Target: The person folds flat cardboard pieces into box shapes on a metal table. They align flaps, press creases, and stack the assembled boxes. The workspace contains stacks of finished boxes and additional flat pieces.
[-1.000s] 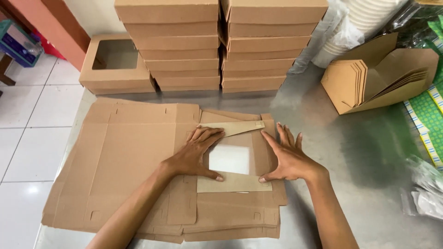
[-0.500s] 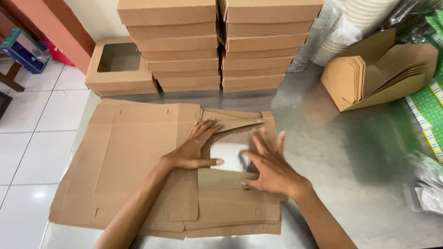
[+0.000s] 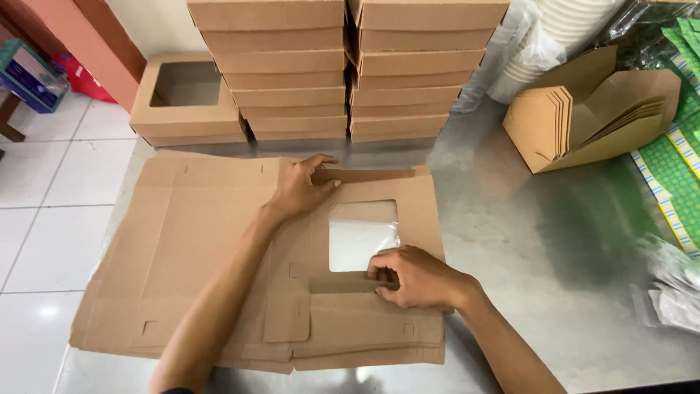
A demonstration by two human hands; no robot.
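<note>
On steel table [image 3: 510, 241], near front edge: pile of flat blanks [image 3: 197, 255], brown card, unfolded. Topmost blank [image 3: 379, 219] set toward right of pile, with clear film window [image 3: 362, 235] in its middle.

Left hand [image 3: 302, 188] laid on far flap [image 3: 372, 175] of that blank, fingers spread and pressing flat, closed on nothing, thumb at flap's end. Right hand [image 3: 415, 277] at near flap [image 3: 339, 283], fingertips curled and pinching its edge just below window; grip closed on card.

Behind pile, two stacks of folded boxes [image 3: 346, 69], lids shut, contents hidden, standing side by side and touching. Left of stacks, single box [image 3: 188, 98] with window cut in lid; inside looks empty through opening, though hard to tell. Sits on one or more flat boxes.

Far right, open carton [image 3: 605, 109] tilted on its side, holding bundle of folded card pieces [image 3: 558, 120] standing on edge, more slotted behind. Beyond it, clear bag with stacked white cups [image 3: 561, 29]. Right edge: green patterned sheets [image 3: 674, 168] and crumpled clear plastic [image 3: 674, 292].

Below table's left side, white tiled floor [image 3: 44, 197]; blue crate [image 3: 29, 73] and red item at top left, well apart from hands.
</note>
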